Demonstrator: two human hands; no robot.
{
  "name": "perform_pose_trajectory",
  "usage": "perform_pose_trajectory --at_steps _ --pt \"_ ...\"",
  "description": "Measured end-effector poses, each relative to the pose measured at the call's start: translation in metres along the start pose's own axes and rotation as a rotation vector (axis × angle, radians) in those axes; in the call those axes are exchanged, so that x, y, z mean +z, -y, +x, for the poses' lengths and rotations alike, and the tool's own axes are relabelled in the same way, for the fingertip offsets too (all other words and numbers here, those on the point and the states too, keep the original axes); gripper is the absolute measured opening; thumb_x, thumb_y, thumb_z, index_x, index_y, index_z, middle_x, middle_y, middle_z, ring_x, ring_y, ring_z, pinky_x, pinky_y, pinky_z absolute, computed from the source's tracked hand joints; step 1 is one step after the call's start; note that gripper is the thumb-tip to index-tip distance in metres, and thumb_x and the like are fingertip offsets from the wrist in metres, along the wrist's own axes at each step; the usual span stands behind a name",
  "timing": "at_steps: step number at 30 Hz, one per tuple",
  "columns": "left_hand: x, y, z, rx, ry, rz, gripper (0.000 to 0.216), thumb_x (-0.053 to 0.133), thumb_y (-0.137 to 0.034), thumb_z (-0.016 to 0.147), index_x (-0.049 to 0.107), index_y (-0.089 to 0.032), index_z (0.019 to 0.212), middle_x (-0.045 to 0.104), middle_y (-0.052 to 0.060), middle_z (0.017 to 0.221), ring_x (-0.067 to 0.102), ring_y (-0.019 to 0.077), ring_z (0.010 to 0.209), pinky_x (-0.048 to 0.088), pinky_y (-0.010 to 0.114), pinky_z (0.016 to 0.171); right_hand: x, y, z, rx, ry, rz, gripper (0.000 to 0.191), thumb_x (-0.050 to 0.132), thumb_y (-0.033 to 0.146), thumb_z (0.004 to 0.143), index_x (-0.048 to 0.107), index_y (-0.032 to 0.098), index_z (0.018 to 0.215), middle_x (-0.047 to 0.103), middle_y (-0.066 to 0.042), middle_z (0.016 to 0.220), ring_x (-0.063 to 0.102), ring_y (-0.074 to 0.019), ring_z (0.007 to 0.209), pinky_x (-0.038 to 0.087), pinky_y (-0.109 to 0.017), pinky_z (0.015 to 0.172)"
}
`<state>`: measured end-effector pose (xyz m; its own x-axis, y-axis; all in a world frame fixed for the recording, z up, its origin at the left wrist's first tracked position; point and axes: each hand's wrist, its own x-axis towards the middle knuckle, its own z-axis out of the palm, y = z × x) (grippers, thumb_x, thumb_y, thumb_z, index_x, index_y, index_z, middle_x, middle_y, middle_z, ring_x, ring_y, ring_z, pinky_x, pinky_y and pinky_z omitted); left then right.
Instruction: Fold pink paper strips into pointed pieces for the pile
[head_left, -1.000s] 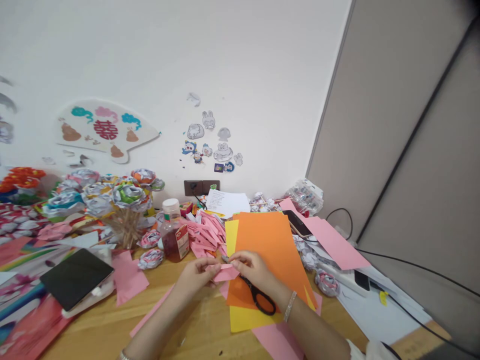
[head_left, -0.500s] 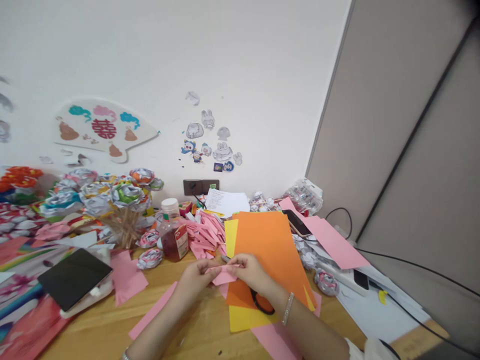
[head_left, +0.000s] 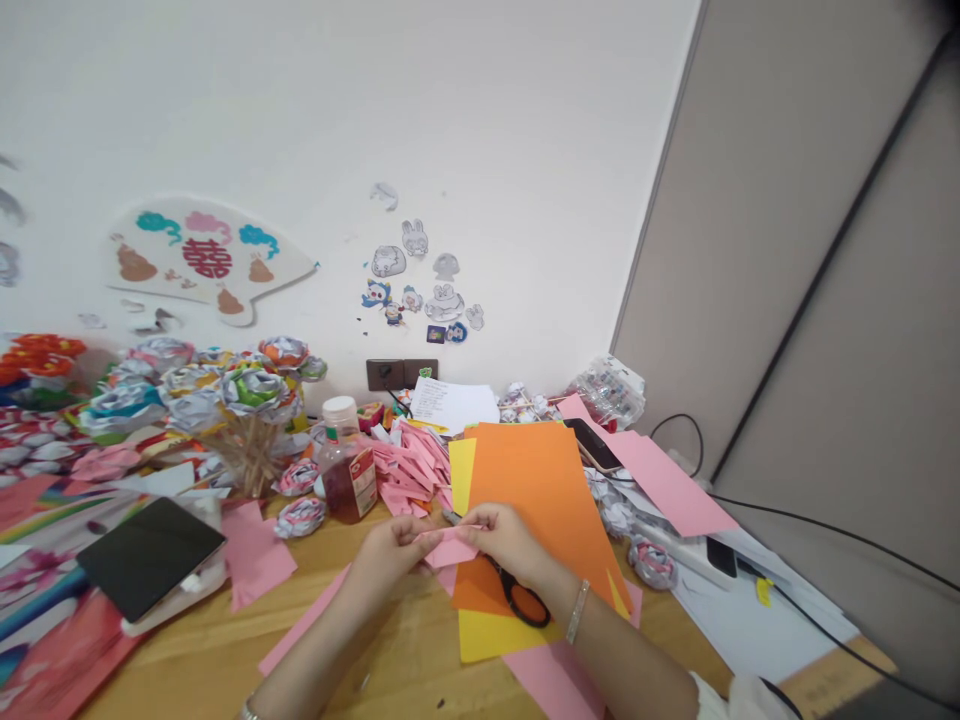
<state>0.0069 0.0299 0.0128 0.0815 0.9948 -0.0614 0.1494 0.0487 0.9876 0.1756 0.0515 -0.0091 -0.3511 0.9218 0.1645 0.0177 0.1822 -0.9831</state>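
Note:
My left hand [head_left: 391, 553] and my right hand [head_left: 504, 540] meet over the wooden desk [head_left: 202, 660], both pinched on a small folded pink paper piece [head_left: 452, 549]. The piece is held just above an orange sheet [head_left: 544, 490] that lies on yellow and pink sheets. Black-handled scissors [head_left: 520, 600] lie on the orange sheet under my right wrist, which wears a silver bracelet. A heap of folded pink paper pieces [head_left: 414, 466] sits just beyond my hands.
A bottle of red liquid [head_left: 346, 476] stands left of the heap. Paper flowers on sticks [head_left: 240, 395] crowd the back left. A dark tablet [head_left: 150, 555] lies at the left, a phone [head_left: 594, 446] on pink paper at the right, cables along the right edge.
My hands have stayed in place, with only small finger shifts on the pink piece. The scissors' handles show more from under my right wrist than half a second ago.

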Motion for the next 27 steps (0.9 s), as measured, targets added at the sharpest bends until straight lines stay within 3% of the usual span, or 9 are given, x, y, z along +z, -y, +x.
perform_pose_trajectory --at_steps 7,14,21,27 --pt "-0.0042 -0.0038 0.0006 0.015 0.147 -0.06 0.04 0.072 -0.042 0.046 0.065 -0.012 0.072 0.065 0.001 0.06 0.057 0.0137 0.051 0.045 0.024 0.054 -0.0017 -0.0039 0.0022 0.023 -0.031 0.052 0.031 0.066 0.043 0.062 0.061 0.013 0.068 0.052 0.002 0.058 0.044 -0.008 0.052 0.033 -0.02 0.052" --pt "-0.007 0.0012 0.0027 0.043 0.127 0.066 0.033 0.067 -0.045 0.053 0.065 -0.013 0.062 0.062 0.0 0.051 0.056 0.014 0.048 0.043 0.023 0.05 -0.0028 -0.0047 0.0019 -0.027 -0.007 -0.023 0.03 0.064 0.043 0.065 0.061 0.013 0.068 0.052 0.002 0.057 0.042 -0.008 0.051 0.032 -0.02 0.05" --pt "-0.0084 -0.0015 0.0005 -0.101 0.188 -0.087 0.042 0.069 -0.052 0.049 0.063 -0.013 0.065 0.066 0.004 0.054 0.06 0.0152 0.054 0.045 0.022 0.055 -0.0016 -0.0025 0.0022 -0.048 -0.042 -0.053 0.024 0.063 0.038 0.064 0.06 0.014 0.064 0.053 0.002 0.057 0.045 -0.0097 0.053 0.034 -0.021 0.051" --pt "-0.0019 -0.0011 -0.0039 -0.037 0.217 -0.016 0.047 0.066 -0.047 0.058 0.063 -0.012 0.09 0.062 0.0 0.054 0.054 0.0112 0.047 0.036 0.018 0.045 0.0001 -0.0031 0.0022 -0.048 -0.071 -0.133 0.014 0.058 0.027 0.067 0.059 0.014 0.063 0.053 0.002 0.058 0.045 -0.0098 0.054 0.034 -0.021 0.05"
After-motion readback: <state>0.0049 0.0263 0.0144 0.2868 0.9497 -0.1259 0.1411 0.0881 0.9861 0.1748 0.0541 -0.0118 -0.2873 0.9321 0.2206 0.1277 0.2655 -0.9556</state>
